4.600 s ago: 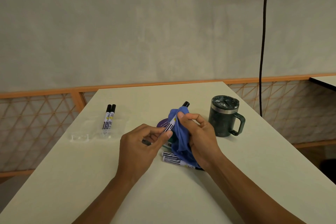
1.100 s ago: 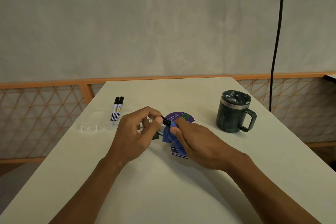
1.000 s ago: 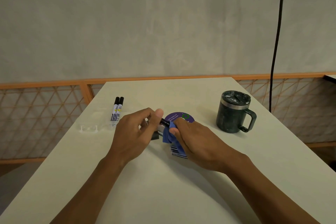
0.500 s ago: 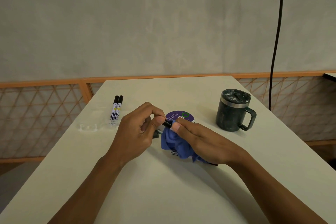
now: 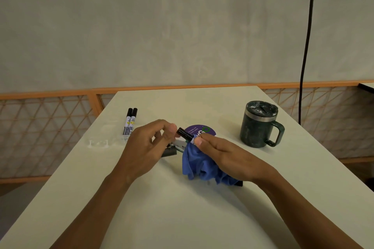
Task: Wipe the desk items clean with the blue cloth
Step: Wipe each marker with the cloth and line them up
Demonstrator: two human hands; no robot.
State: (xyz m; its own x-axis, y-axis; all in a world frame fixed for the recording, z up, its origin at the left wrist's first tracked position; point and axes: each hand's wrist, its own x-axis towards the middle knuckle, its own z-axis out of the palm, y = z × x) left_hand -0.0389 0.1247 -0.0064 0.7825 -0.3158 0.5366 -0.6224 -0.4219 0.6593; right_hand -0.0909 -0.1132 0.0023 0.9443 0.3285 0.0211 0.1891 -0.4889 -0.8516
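My right hand (image 5: 226,157) holds the blue cloth (image 5: 199,166) wrapped round a white marker with a black cap (image 5: 184,135); most of the marker's body is hidden in the cloth. My left hand (image 5: 145,147) pinches the marker's cap end between thumb and fingers. Both hands hover just above the white desk (image 5: 182,208). Two more markers (image 5: 129,123) lie side by side at the left rear. A black end of another marker (image 5: 239,183) pokes out under the cloth.
A dark green lidded mug (image 5: 259,125) stands at the right rear. A round purple coaster (image 5: 200,130) lies behind my hands. A small clear plastic piece (image 5: 99,143) lies near the left edge, a dark flat object (image 5: 169,150) under my left hand. A black cable (image 5: 306,46) hangs at right.
The cloth has been lifted off the desk and hangs looser below my right hand. The marker has slid further out of the cloth toward my left hand.
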